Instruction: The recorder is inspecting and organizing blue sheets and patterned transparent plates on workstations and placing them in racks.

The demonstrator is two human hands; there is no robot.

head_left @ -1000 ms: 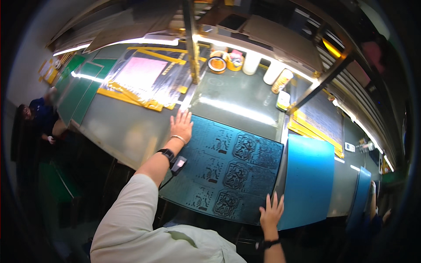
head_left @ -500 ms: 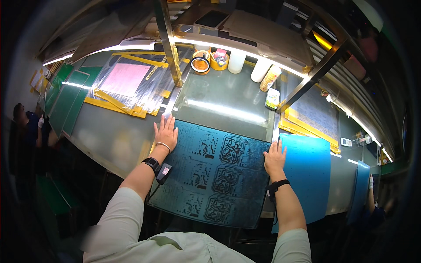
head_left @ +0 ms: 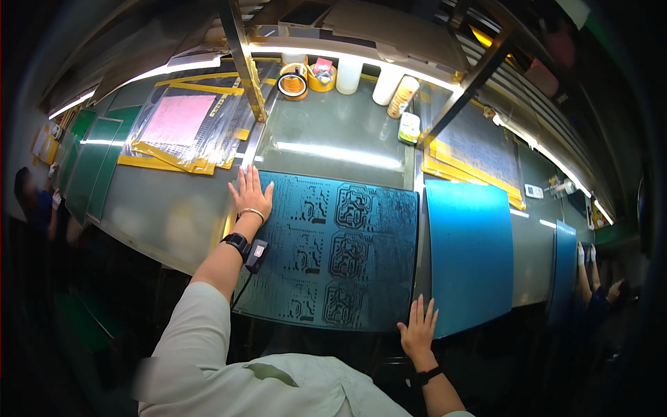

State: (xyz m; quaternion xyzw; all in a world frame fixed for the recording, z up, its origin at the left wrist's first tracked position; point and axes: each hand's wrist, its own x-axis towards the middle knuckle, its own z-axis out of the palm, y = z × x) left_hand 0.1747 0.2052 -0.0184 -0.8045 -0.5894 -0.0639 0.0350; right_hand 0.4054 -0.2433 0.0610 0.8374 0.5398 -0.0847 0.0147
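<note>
A dark teal circuit-board panel (head_left: 389, 260) with black trace patterns lies flat on the bench in front of me, its near edge at the bench's front. My left hand (head_left: 251, 194) rests with fingers stretched out at its far left corner. My right hand (head_left: 417, 328), fingers spread, is by the near right corner, between that panel and a plain blue panel (head_left: 474, 254) to the right. Whether its fingers touch either panel, I cannot tell. Neither hand grips anything.
Metal posts (head_left: 244, 66) rise from the bench. Orange tape rolls (head_left: 292, 83), white bottles (head_left: 349, 76) and a yellow can (head_left: 403, 97) stand at the back. Yellow-edged films with a pink sheet (head_left: 179, 119) lie left, green panels (head_left: 104, 167) beyond. A co-worker's gloved hands (head_left: 582, 255) are at far right.
My right hand has slid down the panel's right edge toward me, to the near corner. My left hand stays at the far left corner. The whole view has shifted slightly.
</note>
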